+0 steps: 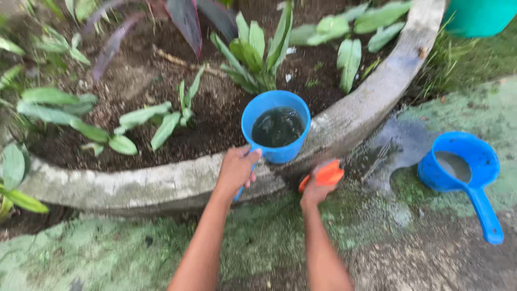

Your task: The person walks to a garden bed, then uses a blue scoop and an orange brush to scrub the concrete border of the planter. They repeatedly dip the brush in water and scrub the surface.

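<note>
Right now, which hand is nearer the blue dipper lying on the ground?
The right hand, holding an orange thing, is nearer the grounded dipper. The left hand is farther, gripping the water-filled dipper.

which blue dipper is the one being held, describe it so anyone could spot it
Find the curved concrete curb around the planted soil bed. Over its rim, the left hand holds a blue dipper full of dark water. Unlike the other blue dipper resting on the mossy ground to the right, this one is lifted beside the leafy plants.
</note>
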